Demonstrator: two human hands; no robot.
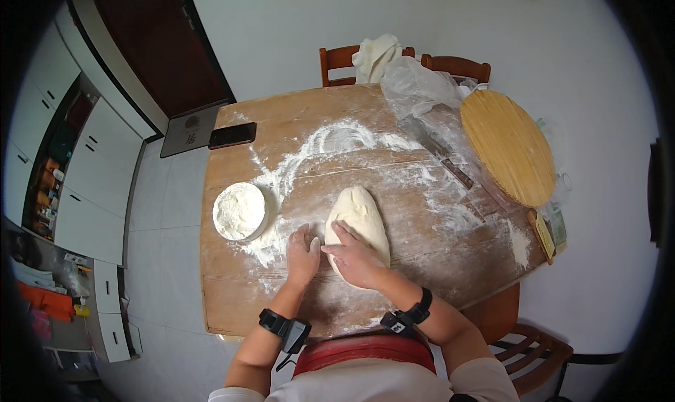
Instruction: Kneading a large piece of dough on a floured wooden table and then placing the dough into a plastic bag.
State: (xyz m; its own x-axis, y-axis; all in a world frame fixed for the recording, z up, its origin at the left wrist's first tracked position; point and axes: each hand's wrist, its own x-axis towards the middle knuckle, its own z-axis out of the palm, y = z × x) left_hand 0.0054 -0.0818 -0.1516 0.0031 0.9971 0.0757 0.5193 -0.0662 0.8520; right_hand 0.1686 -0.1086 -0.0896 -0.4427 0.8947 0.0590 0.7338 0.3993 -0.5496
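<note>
A long oval lump of dough [364, 212] lies on the floured wooden table [237, 291] in front of me. My right hand [356, 257] rests on the lower left part of the dough, fingers spread and pointing up to the left. Just left of the dough, my left hand [303, 257] is low over the table, holding nothing, its thumb apart from the fingers. A round tub of flour [240, 212] stands left of my left hand. Loose flour [285, 175] is scattered in an arc beyond the tub and the dough.
A black smartphone [232, 135] lies at the far left. On the right are a large knife [456, 172], a crumpled plastic bag [416, 88], a round wooden board [509, 149] and a yellow scraper-like tool [543, 237]. Wooden chairs [456, 68] stand behind the table and at the lower right.
</note>
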